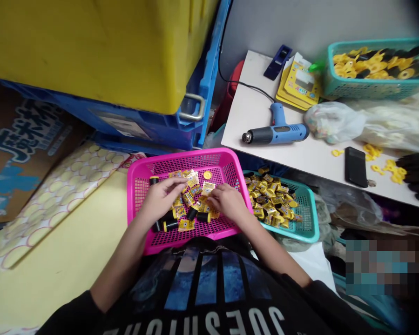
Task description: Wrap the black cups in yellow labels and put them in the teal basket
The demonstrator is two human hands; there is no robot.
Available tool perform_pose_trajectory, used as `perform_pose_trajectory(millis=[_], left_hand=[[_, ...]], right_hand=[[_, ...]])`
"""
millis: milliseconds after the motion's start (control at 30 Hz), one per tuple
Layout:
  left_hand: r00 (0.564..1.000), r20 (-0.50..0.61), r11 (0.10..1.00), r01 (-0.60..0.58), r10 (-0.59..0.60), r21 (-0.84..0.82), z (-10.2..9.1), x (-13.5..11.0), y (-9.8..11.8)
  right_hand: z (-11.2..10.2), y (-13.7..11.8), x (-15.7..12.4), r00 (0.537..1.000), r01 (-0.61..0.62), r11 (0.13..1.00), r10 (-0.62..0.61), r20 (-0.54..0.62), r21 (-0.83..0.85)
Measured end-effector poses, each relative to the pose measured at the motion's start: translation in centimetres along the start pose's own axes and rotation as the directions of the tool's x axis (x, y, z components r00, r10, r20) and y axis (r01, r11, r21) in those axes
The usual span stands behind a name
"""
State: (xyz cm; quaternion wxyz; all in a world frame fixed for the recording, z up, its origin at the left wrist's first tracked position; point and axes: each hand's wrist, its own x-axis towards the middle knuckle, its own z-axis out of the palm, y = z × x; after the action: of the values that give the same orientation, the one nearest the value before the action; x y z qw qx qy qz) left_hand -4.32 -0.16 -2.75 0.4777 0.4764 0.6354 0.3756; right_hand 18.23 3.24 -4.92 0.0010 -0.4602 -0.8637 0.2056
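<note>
A pink mesh basket (186,239) stands in front of my body. Inside lie several black cylinders with yellow caps (204,217), flat yellow printed wrappers (186,225) and a loose round yellow cap (207,175). My left hand (164,195) reaches in from the left, its thumb and fingers closed together beside a clear and yellow wrapper (192,178); what they pinch is hidden. On the right, my right hand (229,201) has its fingers closed at the lower edge of a small yellow printed wrapper (208,188).
A teal basket (310,211) of wrapped yellow pieces stands right of the pink one. The white table (240,114) holds a blue heat gun (281,134), a black phone (355,166) and another teal basket (380,87). Blue (153,123) and yellow crates (91,51) rise behind.
</note>
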Motion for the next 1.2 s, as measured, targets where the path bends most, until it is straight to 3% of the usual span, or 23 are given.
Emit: perform_pose_trajectory(millis=[67,133,200,267,367,433,467,567,667,767,833,1000,1200], left_hand=[[0.998,0.038,0.989,0.064,-0.059,-0.132,0.6,-0.5,0.7],[0.99,0.095,0.95,0.125,-0.102,-0.286,1.6,-1.0,1.5],[0.987,0.108,0.906,0.154,-0.121,-0.395,2.6,-1.4,2.2],[0.991,0.048,0.891,0.135,-0.127,-0.434,3.3,-1.6,2.7],[0.99,-0.043,0.908,0.108,-0.137,-0.405,3.4,-1.5,3.0],[0.989,-0.01,0.915,0.133,-0.148,-0.381,3.3,-1.4,3.0],[0.988,0.024,0.917,0.15,-0.152,-0.37,3.3,-1.4,3.0],[0.982,0.109,0.935,0.179,-0.152,-0.306,3.4,-1.4,3.1],[0.984,0.103,0.958,0.169,-0.149,-0.233,3.3,-1.5,3.3],[0.985,0.086,0.967,0.167,-0.153,-0.192,2.7,-1.6,3.5],[0.983,0.108,0.966,0.168,-0.149,-0.194,2.4,-1.5,3.5],[0.983,0.103,0.927,0.176,-0.15,-0.332,2.6,-1.1,3.2],[0.985,-0.024,0.947,0.156,-0.169,-0.281,1.7,-0.8,1.8]], right_hand=[[-0.5,-0.4,-0.7,0.968,0.05,0.996,-0.032,-0.249,0.07],[-0.7,-1.1,-1.2,0.898,0.142,0.985,-0.086,-0.432,0.099],[-0.6,-1.8,-1.7,0.853,0.236,0.964,-0.146,-0.502,0.121],[-0.5,-2.4,-1.8,0.834,0.315,0.931,-0.178,-0.522,0.187],[-0.8,-2.7,-1.5,0.815,0.336,0.849,-0.044,-0.578,0.409],[-1.4,-2.7,-0.9,0.842,0.282,0.743,0.112,-0.528,0.607],[-1.7,-2.7,-0.4,0.878,0.244,0.677,0.15,-0.454,0.695],[-2.2,-2.5,0.9,0.984,0.088,0.484,0.091,-0.15,0.871],[-2.0,-2.4,1.5,0.992,-0.054,0.283,0.125,0.019,0.958],[-1.4,-2.5,1.5,0.984,-0.097,0.063,0.154,0.087,0.993],[-1.1,-2.8,1.5,0.986,-0.112,-0.033,0.123,0.116,0.993],[-0.6,-3.5,2.6,0.981,-0.027,-0.048,0.192,0.036,0.998],[0.5,-3.7,3.7,0.971,0.012,0.014,0.238,-0.015,1.0]])
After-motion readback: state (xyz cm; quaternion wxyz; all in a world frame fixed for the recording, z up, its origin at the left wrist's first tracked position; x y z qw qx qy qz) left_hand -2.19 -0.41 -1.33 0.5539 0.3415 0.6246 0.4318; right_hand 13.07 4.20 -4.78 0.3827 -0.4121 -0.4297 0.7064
